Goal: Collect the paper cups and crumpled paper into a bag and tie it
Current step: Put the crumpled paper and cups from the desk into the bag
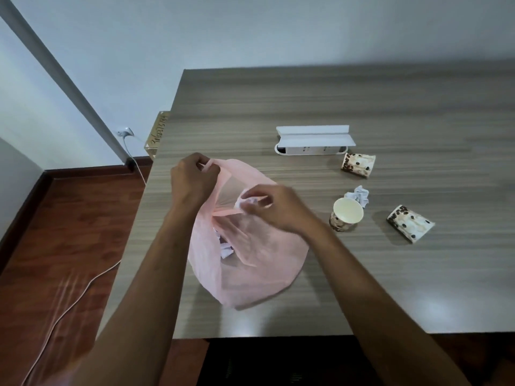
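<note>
A pink plastic bag [250, 263] lies on the table with its mouth held up. My left hand [192, 179] pinches the bag's far handle and lifts it. My right hand [276, 207] holds a white crumpled paper [245, 203] right at the bag's opening. More white paper [226, 250] shows through inside the bag. To the right, three coffee-bean-print paper cups are on the table: one upright [346, 214], one on its side farther back [358, 164], one on its side at the right [410, 222]. Another crumpled paper [359, 195] sits behind the upright cup.
A white power strip box with its lid raised [313, 140] is set in the wooden table [390, 288] behind the cups. The table's left edge runs beside the bag. A white cable [83, 291] trails across the red-brown floor to a wall socket [124, 132].
</note>
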Demonstrator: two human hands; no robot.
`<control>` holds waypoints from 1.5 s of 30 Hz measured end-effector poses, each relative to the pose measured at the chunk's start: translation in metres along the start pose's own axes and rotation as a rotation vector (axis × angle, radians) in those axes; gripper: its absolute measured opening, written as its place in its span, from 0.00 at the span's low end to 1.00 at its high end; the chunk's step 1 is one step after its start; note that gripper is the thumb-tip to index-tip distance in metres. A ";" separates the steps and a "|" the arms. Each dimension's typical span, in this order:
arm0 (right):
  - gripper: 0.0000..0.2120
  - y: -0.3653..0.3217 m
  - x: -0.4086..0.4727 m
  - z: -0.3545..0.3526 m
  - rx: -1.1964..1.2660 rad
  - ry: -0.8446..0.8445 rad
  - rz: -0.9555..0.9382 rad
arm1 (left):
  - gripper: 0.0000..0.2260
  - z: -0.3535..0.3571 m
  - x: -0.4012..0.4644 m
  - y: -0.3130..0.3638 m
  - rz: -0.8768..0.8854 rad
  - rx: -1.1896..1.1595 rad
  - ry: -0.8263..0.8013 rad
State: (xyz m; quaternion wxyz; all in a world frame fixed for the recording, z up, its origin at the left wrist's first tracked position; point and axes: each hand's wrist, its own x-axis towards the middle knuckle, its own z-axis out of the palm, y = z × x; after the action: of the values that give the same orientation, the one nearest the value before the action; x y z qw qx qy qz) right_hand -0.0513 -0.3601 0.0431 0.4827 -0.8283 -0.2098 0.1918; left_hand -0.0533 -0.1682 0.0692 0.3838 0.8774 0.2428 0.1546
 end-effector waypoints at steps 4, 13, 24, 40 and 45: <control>0.18 0.026 -0.015 0.026 -0.298 0.248 0.065 | 0.04 0.002 -0.005 0.000 -0.020 -0.024 -0.017; 0.19 0.109 -0.069 0.016 -0.286 0.312 0.871 | 0.06 -0.007 0.006 -0.001 0.000 -0.081 -0.024; 0.11 0.030 -0.020 -0.065 -0.128 0.610 0.459 | 0.06 -0.014 0.002 -0.009 0.130 -0.010 -0.003; 0.32 0.174 -0.051 -0.151 -0.415 0.152 0.210 | 0.05 0.054 -0.098 0.032 -0.036 0.070 0.186; 0.32 0.224 -0.041 -0.138 -0.399 0.055 0.237 | 0.06 0.063 -0.121 0.048 -0.052 0.076 0.224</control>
State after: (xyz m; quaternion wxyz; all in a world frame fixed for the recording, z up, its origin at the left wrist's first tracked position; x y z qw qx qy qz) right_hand 0.0221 -0.5808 -0.0858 0.2891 -0.9312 -0.1315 0.1791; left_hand -0.1106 -0.2996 0.0534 0.3244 0.8620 0.3126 0.2322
